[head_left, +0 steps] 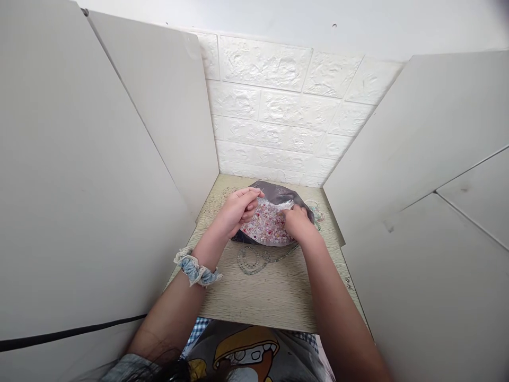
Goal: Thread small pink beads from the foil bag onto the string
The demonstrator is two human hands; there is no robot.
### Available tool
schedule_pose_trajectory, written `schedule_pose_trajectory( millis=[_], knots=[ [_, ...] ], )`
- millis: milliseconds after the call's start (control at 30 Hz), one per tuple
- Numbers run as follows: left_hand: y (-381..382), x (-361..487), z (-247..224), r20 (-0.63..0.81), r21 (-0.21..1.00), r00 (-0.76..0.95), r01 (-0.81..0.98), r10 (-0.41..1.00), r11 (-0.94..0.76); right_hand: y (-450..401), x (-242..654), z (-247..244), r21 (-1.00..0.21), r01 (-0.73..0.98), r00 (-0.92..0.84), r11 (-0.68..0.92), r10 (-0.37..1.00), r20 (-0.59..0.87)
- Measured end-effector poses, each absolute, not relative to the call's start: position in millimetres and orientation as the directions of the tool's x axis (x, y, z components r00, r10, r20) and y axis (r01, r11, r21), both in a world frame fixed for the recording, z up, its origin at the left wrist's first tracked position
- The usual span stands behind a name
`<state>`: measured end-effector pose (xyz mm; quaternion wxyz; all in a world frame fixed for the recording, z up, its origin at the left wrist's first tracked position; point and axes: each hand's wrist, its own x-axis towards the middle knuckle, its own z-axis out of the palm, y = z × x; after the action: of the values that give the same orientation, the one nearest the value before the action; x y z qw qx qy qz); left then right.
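Observation:
A dark plastic bag (274,191) lies spread on the small table, with a heap of tiny pink, red and white beads (264,223) on it. My left hand (240,209) is above the heap's left side, thumb and forefinger pinched together. A fine, pale thread (261,191) barely shows at those fingertips. My right hand (298,220) rests at the heap's right side with curled fingers, beside a whitish mesh-like edge (284,205). Whether anything is between its fingertips is hidden. Strung pale beads (254,260) lie looped in front of the bag.
More strung beads (316,212) lie right of the bag. The wooden table (262,297) stands against a white brick-patterned wall (266,61), with grey-white panels (167,106) close on both sides. Small bits (348,283) lie near the table's right edge.

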<state>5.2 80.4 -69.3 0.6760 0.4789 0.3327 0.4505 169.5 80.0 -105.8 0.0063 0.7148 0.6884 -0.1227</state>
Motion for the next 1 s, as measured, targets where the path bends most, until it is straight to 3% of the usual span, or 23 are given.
schedule_pose_trajectory(
  millis=[1000],
  knots=[
    [79,5,-69,-0.021,0.969,0.395,-0.216,0.918,0.116,89,167,-114,-0.115,0.989,0.062,-0.093,0.967,-0.249]
  ],
)
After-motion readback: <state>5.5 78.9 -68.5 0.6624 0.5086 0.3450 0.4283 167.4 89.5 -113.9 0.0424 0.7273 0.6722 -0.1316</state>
